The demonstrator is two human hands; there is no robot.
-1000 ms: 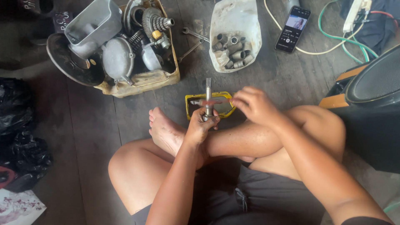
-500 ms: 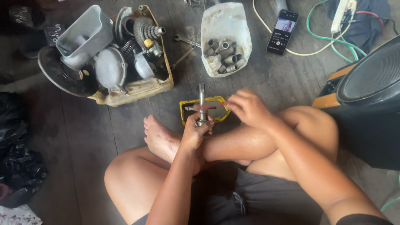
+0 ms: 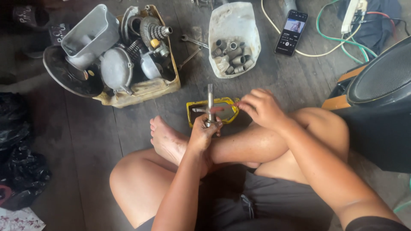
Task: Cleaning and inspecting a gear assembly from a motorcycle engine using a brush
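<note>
Hands unmoved; left hand [image 3: 204, 133] grips shaft [image 3: 210, 99] above yellow tray [image 3: 191, 112].

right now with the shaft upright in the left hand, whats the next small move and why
Probably draw the red-handled tool across the metal shaft again: the left hand grips the shaft upright over the yellow tray, and the right hand holds the tool against its side.
</note>
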